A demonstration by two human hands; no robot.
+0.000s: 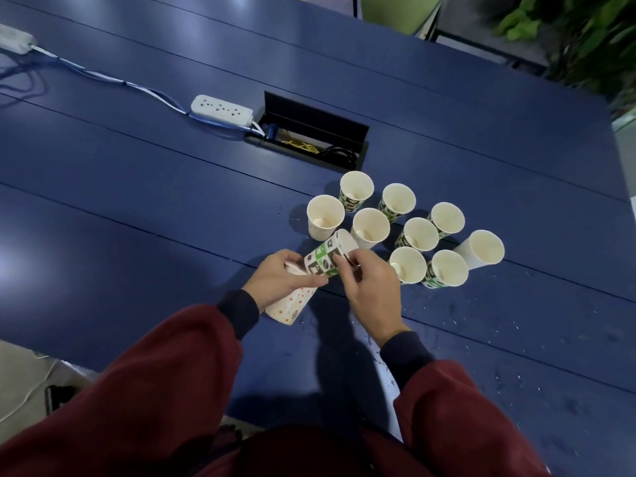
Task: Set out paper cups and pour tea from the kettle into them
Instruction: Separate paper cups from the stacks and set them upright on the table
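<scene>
Several paper cups [370,227] stand upright in a cluster on the blue table [137,187], mouths up. My left hand [275,280] grips a stack of nested cups [292,304] lying on its side; its lower end is white with orange dots. My right hand [368,287] pinches the green-and-black patterned cup [327,256] at the stack's open end, just in front of the cluster. No kettle is in view.
A white power strip [222,110] with its cable lies at the back left. Next to it an open black cable box [309,139] is set into the table. Water drops [481,321] speckle the table at the right. A green chair [399,12] and plants [585,36] stand beyond the far edge.
</scene>
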